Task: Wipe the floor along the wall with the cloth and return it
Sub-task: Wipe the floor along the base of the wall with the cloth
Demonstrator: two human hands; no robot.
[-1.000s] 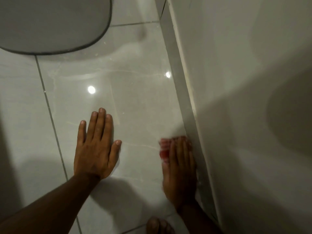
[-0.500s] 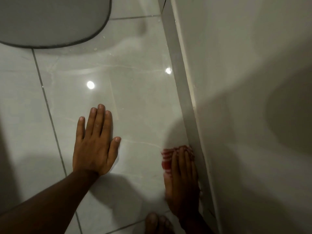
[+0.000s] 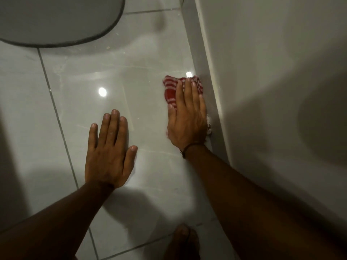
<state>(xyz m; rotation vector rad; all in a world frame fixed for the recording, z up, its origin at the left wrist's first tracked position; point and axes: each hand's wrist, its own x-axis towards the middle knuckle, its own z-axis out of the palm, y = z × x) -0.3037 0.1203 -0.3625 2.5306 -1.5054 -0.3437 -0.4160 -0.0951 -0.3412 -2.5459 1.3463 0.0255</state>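
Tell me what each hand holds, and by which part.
The right hand presses flat on the cloth's near part, pinning it to the floor by the wall. The left hand lies flat on the floor, holding nothing.

1. No text, label, brand, number or sign can be read anywhere in this view.
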